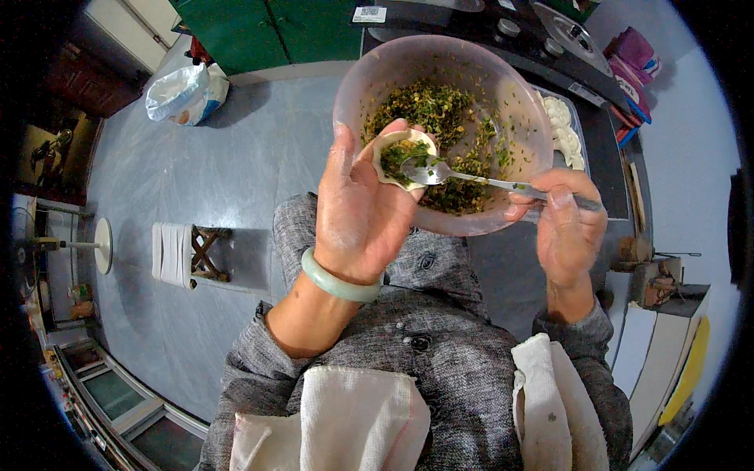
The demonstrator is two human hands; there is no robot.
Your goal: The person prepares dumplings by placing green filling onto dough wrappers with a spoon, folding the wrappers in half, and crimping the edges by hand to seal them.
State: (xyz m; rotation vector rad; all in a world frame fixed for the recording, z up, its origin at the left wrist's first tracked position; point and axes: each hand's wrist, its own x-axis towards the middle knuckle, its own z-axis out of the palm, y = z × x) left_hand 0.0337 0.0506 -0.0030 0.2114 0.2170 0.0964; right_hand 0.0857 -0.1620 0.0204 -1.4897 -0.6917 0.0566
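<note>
A round dough wrapper [383,175] rests in my left hand [359,206], palm up and dusted with flour. Chopped green filling [396,152] lies on the wrapper. My right hand [568,221] grips the handle of a metal spoon [500,183], whose bowl touches the filling. Beneath both hands is a large translucent pink plastic bowl [533,126], holding more chopped greens with yellow bits [436,112]. Some of my right fingers are against the bowl's near right rim. Shaped dumplings [562,132] sit in a tray to the right, partly hidden by the bowl.
A black gas stove [530,44] stands behind the bowl, beside green cabinets [241,29]. On the grey tiled floor [177,153] are a plastic bag [185,94] and a folding stool [188,253]. A pedestal fan's round part [103,245] is at far left. Boxes [654,347] line the right side.
</note>
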